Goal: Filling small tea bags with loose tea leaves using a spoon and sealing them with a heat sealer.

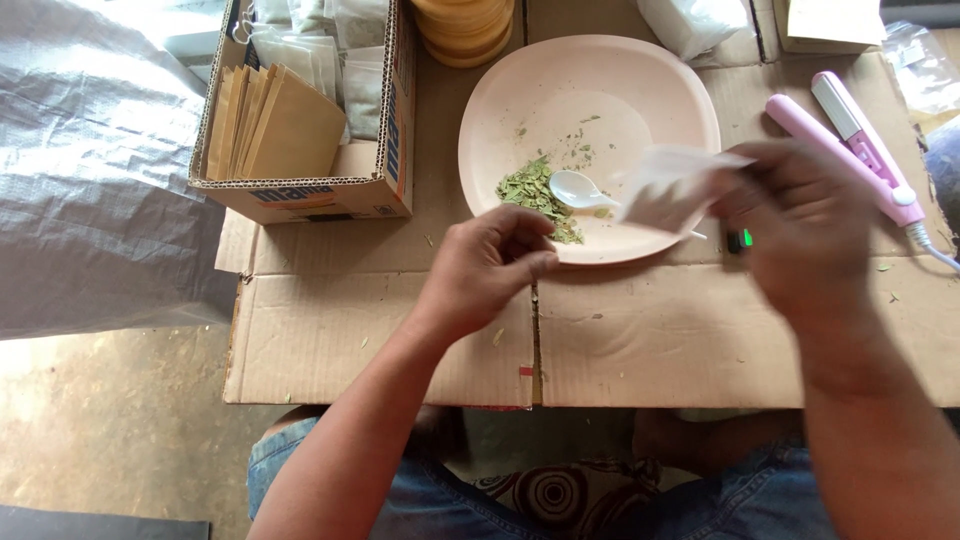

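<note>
Landmark: pink plate on flattened cardboard.
On plate: green dried leaves at its near edge, white plastic spoon just beside them.
Left of plate: open cardboard box holding brown paper envelopes.
Behind plate: stacked wooden discs.
Right of plate: pink heat-sealing tool.
Left hand: at the plate's near rim, fingers curled, tips pressed together close to the leaves.
Right hand: blurred, over the plate's right edge, pinching a small white sachet above the plate.
</note>
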